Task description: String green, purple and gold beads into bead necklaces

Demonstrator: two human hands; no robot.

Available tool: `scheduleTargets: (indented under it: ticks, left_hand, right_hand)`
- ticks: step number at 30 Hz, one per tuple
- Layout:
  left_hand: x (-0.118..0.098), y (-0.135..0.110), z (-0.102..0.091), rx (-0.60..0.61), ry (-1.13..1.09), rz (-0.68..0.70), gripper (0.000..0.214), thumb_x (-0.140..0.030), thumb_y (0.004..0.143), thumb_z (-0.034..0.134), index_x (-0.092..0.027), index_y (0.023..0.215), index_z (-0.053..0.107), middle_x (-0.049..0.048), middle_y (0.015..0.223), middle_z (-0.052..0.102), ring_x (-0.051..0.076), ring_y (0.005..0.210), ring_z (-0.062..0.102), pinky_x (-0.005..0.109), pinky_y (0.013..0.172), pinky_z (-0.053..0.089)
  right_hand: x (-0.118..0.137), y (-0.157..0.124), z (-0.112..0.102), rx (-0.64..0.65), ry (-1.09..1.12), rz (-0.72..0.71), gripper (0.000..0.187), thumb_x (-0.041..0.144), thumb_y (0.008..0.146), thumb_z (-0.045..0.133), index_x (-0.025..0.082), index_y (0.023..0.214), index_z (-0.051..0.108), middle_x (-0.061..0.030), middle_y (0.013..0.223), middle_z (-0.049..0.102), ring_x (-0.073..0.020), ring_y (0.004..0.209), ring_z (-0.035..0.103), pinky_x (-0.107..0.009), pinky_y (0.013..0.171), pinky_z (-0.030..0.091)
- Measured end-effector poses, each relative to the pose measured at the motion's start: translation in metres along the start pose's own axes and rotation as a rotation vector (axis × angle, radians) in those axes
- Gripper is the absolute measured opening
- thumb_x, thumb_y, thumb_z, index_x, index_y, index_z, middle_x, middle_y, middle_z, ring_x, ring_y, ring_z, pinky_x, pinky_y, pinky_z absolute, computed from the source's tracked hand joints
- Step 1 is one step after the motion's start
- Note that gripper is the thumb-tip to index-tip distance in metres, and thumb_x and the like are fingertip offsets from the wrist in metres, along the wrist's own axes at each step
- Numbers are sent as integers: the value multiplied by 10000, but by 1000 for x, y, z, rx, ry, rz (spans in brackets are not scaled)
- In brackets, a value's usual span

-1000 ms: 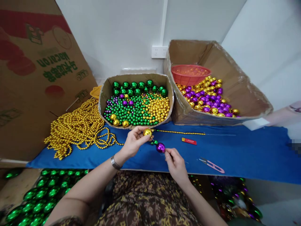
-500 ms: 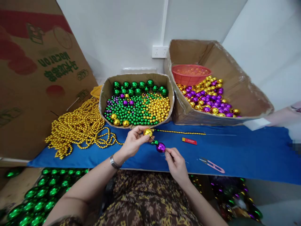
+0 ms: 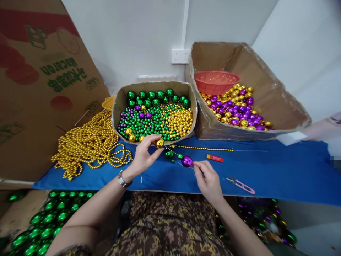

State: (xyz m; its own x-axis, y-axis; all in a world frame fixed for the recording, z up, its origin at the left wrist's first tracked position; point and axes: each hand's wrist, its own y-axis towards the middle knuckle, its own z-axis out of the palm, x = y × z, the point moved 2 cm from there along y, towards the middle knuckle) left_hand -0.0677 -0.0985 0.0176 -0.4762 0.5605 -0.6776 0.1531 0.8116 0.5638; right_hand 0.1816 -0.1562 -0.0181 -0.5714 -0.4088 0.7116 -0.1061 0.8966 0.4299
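My left hand [image 3: 143, 157] pinches a large gold bead [image 3: 159, 143] between thumb and fingers, just in front of the bead box. A thin thread runs from it to a small green bead [image 3: 180, 156] and a large purple bead [image 3: 187, 161]. At the purple bead's right side, my right hand [image 3: 207, 177] has its fingertips closed; they seem to grip the thread end, which is hard to see. A larger green bead [image 3: 168, 153] and a tiny green one hang or lie below the thread. Behind them a strand of small gold beads [image 3: 205, 148] lies along the cloth.
A cardboard box [image 3: 115, 117] holds green, gold and purple beads. To its right, a bigger box [image 3: 287, 106] contains gold and purple beads and a red basket [image 3: 217, 82]. Gold bead strands [image 3: 85, 145] pile up left. A red lighter [image 3: 214, 158] and pink thread snips [image 3: 243, 186] lie right.
My hands have moved apart, the left with the gold bead going left, the right going right. The thread between the gold and purple beads now shows, stretched out.
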Motion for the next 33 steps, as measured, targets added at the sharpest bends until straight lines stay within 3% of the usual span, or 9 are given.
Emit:
scheduleTargets:
  ticks: [4, 10, 18, 25, 29, 33]
  left_hand:
    - [-2, -1, 0, 15, 55, 42, 397, -190, 816, 674, -216, 1203, 587, 99, 1177, 638, 216, 1081, 606, 391, 903, 512]
    - [-3, 0, -2, 25, 161, 155, 395, -167, 823, 660, -212, 1207, 584, 102, 1171, 663, 231, 1108, 608, 459, 984, 457]
    - [-3, -1, -2, 35, 207, 190, 406, -169, 828, 657, -205, 1225, 579, 105, 1171, 666, 232, 1105, 610, 462, 973, 463]
    - [-4, -1, -2, 56, 239, 261, 450, -123, 833, 627, -216, 1268, 561, 107, 1187, 653, 245, 1098, 597, 455, 943, 472]
    - [-5, -5, 4, 288, 277, 357, 499, -48, 848, 519, -218, 1316, 545, 127, 1277, 610, 279, 1145, 552, 481, 969, 450]
    - [-6, -2, 3, 516, 220, 299, 436, -123, 869, 544, -200, 1298, 560, 139, 1224, 623, 293, 1120, 549, 477, 933, 476]
  right_hand:
    - [1, 2, 0, 7, -23, -19, 209, 290, 969, 456, 209, 979, 648, -63, 882, 620, -180, 814, 620, -308, 758, 517]
    - [1, 1, -2, 22, -37, -30, 203, 275, 973, 453, 207, 990, 643, -66, 889, 617, -179, 823, 617, -309, 765, 515]
    - [-1, 3, -5, 14, -51, -40, 213, 292, 972, 451, 213, 1005, 646, -68, 886, 620, -185, 814, 618, -321, 756, 523]
    - [-4, 0, -4, -20, -187, -155, 216, 222, 967, 450, 207, 1063, 644, -69, 876, 591, -168, 763, 601, -288, 694, 509]
    - [-2, 6, -5, -51, -373, -257, 293, 166, 956, 408, 213, 1077, 671, -87, 878, 582, -184, 787, 580, -299, 720, 496]
    - [-2, 18, -14, 35, -391, -329, 323, 141, 953, 378, 213, 1071, 670, -79, 867, 560, -170, 774, 558, -270, 700, 482]
